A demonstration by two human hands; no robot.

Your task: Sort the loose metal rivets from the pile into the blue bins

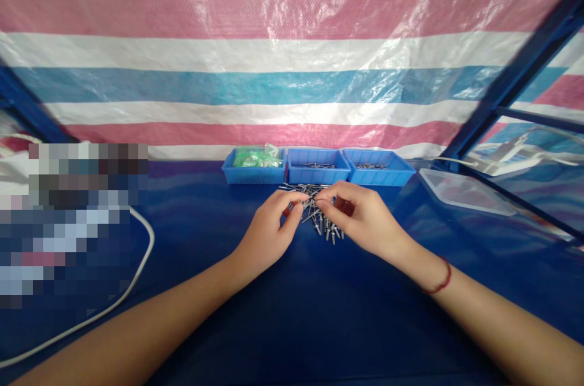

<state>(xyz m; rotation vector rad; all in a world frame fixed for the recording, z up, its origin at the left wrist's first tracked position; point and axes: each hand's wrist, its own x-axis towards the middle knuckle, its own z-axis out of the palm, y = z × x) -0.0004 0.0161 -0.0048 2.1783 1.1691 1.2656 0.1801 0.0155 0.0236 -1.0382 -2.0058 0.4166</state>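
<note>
A loose pile of silver blind rivets (325,225) lies on the blue tabletop in front of the bins. Over the pile, my left hand (274,219) is closed in a pinch, with thumb and forefinger around the end of a thin rivet. Facing it, my right hand (360,216) pinches at the same spot, fingertips almost meeting those of the left. Most of the rivet between them is hidden by the fingers. A dark red cord circles my right wrist.
Behind the pile stand three blue bins: the left bin (255,175) holds green plastic packets, the middle bin (319,176) and right bin (383,175) some rivets. A clear plastic lid (465,193) lies right. A white cable (148,246) curves at left beside a blurred area.
</note>
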